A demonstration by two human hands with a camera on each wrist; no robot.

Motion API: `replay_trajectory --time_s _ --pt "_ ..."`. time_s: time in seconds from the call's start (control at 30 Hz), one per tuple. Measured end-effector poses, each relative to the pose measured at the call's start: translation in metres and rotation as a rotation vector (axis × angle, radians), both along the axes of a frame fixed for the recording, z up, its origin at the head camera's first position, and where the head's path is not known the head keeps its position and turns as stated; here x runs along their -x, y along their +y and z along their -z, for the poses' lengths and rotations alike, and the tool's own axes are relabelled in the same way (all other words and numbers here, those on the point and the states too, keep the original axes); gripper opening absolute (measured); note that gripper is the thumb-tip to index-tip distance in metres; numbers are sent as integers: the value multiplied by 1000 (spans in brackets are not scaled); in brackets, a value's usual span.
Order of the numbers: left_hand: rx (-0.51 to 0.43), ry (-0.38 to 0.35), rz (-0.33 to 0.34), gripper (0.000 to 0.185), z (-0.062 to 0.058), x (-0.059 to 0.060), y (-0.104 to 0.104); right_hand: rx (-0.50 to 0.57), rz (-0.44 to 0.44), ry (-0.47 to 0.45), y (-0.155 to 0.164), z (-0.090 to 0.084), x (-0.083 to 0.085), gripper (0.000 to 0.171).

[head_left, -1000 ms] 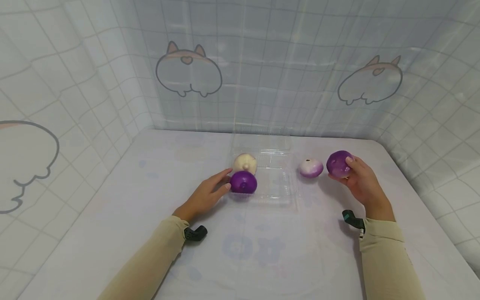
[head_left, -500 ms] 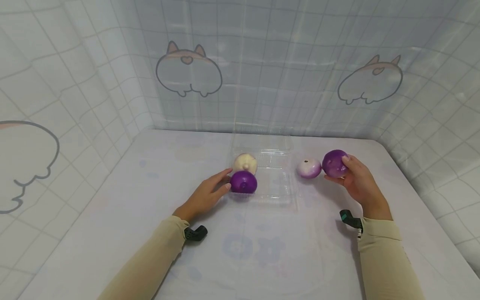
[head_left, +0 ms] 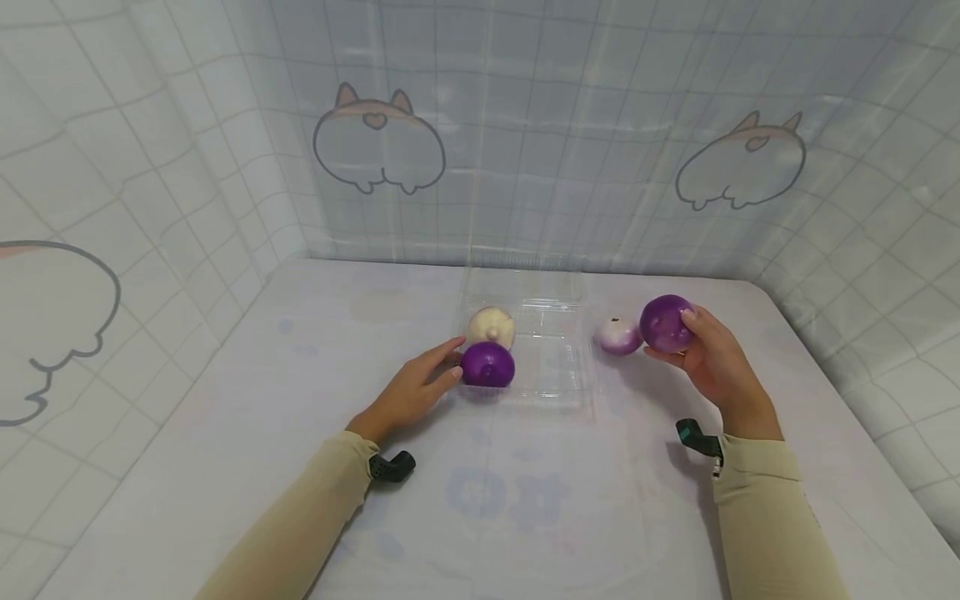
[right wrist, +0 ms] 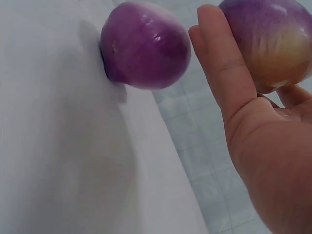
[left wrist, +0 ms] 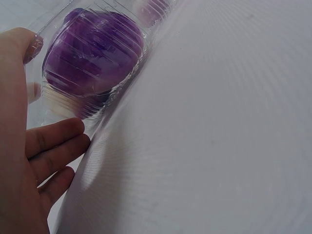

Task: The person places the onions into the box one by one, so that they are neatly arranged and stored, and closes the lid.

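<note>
My right hand [head_left: 720, 362] grips a purple onion [head_left: 665, 323] between thumb and fingers, raised over the right part of the table. Just left of it, a paler purple-and-white onion [head_left: 617, 336] rests on the cloth; the right wrist view shows this resting onion [right wrist: 146, 46] beside my extended fingertips. My left hand [head_left: 412, 392] has its fingers spread at the left side of a clear plastic container [head_left: 551, 367]. Inside sit a deep purple onion [head_left: 487, 365] in front and a whitish onion [head_left: 492, 325] behind it. Through the ribbed wall, the left wrist view shows the purple onion [left wrist: 97, 53].
The container's clear lid [head_left: 521, 285] lies folded back toward the rear. A pale patterned cloth [head_left: 502, 508] covers the table. A tiled-print curtain [head_left: 555, 167] with animal drawings stands behind and along both sides.
My right hand has carried its purple onion leftward and slightly up, closer to the onion on the cloth, which sits slightly farther left. My left hand has stayed in place.
</note>
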State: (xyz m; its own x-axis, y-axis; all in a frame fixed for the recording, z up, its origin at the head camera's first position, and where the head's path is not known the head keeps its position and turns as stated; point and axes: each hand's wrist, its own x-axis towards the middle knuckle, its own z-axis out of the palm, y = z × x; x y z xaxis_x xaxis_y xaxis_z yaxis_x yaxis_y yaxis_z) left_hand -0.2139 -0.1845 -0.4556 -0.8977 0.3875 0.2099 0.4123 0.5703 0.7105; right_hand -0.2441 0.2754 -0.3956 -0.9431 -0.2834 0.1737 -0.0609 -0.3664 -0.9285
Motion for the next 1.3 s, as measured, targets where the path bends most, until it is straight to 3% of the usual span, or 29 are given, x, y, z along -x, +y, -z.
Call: replay_trajectory --time_s 0.27,0.57,0.8,1.3 --pt "-9 2 -14 57 0 -1 -4 104 -95 -1 -16 -4 7 28" --pt "-19 -13 -11 58 1 -3 -6 86 -189 25 -33 -7 7 34" --pt "-22 -33 -8 58 0 -3 -1 70 -214 50 -38 -6 7 39" --pt "-21 -15 -6 58 -3 -4 0 -19 -194 -66 -51 -20 12 41"
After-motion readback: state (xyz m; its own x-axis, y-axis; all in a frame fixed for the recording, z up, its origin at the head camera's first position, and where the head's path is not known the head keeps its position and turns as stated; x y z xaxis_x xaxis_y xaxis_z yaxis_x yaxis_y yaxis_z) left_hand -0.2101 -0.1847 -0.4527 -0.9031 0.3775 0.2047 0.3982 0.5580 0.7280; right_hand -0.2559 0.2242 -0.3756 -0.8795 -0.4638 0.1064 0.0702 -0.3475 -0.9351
